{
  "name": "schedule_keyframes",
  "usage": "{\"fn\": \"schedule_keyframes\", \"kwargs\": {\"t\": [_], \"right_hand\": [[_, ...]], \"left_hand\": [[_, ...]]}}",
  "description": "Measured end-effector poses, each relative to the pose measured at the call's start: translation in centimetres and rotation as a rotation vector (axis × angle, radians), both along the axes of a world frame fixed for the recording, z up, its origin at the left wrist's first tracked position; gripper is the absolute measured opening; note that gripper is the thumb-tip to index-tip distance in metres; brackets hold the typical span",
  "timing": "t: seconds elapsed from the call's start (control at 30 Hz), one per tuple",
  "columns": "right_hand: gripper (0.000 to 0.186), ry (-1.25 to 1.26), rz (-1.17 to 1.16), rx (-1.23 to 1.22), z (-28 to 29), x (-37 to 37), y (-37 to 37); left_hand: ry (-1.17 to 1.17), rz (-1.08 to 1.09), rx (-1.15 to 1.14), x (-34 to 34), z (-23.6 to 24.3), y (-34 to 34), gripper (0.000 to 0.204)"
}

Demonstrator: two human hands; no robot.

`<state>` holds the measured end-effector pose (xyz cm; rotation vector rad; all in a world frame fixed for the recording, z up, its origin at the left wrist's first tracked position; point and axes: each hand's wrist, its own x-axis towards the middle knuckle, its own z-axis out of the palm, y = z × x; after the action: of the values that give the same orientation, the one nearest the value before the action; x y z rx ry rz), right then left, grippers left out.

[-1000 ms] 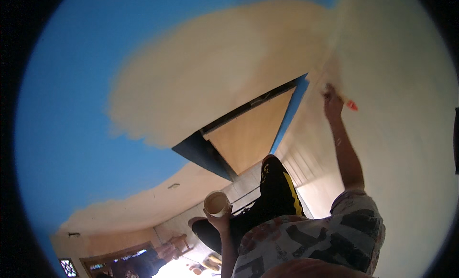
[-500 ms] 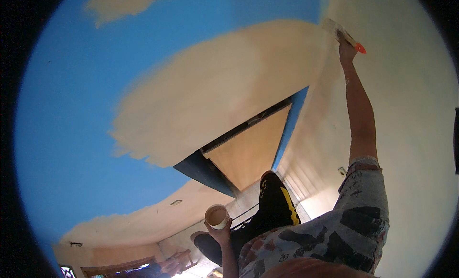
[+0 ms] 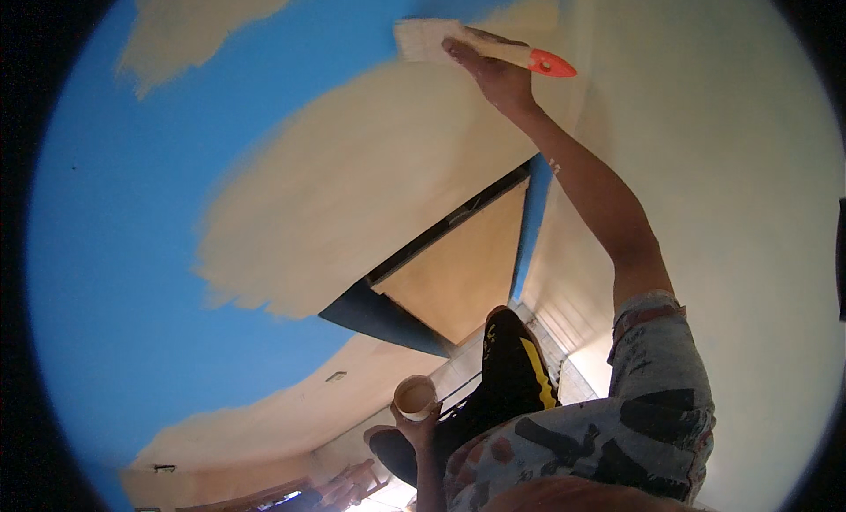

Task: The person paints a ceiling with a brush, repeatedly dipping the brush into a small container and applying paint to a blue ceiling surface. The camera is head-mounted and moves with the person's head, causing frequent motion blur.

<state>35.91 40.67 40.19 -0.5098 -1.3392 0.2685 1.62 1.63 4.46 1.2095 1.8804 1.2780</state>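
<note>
My right hand (image 3: 502, 80) grips a wide paintbrush (image 3: 553, 64) with a wooden and red handle; its pale, paint-loaded bristles lie on or very close to the blue-painted wall (image 3: 132, 239), high in the view. A large patch of cream paint (image 3: 326, 159) covers the blue below the brush, and smaller cream patches show near the top. My left hand (image 3: 416, 431) holds a small round tub of cream paint (image 3: 415, 393) low in the view, beside my legs in black trousers with a yellow stripe (image 3: 511, 353).
A recess holds a plain wooden panel (image 3: 454, 256) with dark and blue edges. A pale wall (image 3: 723, 204) fills the right side, meeting the blue surface at a corner. A tiled floor (image 3: 577, 393) and wooden furniture (image 3: 361, 477) show at the bottom.
My right hand has risen and swung left with the brush, onto the blue. A fresh cream patch shows near the top corner, where blue was half a second ago.
</note>
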Motion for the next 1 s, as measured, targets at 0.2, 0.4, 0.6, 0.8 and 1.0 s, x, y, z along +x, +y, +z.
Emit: {"fn": "schedule_keyframes", "kwargs": {"t": [0.2, 0.4, 0.6, 0.8, 1.0], "right_hand": [[0.028, -0.205, -0.44, -0.103, 0.5, 6.2, 3.2], [0.03, 0.184, -0.645, 0.027, -0.5, 27.9, 6.0], [0.024, -0.076, -0.865, -0.116, -3.0, 24.2, 6.0], [0.036, 0.145, -0.072, 0.118, -2.7, 7.9, 8.4], [0.039, -0.037, -0.147, 0.046, 0.8, -10.1, -1.3]], "left_hand": [[0.033, 0.038, 0.059, -0.9, -0.7, -0.3, 0.083], [-0.101, 0.076, 0.11, 0.3, -0.3, 0.6, 0.082], [0.045, 0.062, 0.004, -0.4, 0.2, -0.4, 0.084], [0.016, 0.01, 0.014, 0.5, 0.0, 0.7, 0.082], [-0.069, 0.034, 0.048, 0.2, -0.6, 0.0, 0.079]]}}
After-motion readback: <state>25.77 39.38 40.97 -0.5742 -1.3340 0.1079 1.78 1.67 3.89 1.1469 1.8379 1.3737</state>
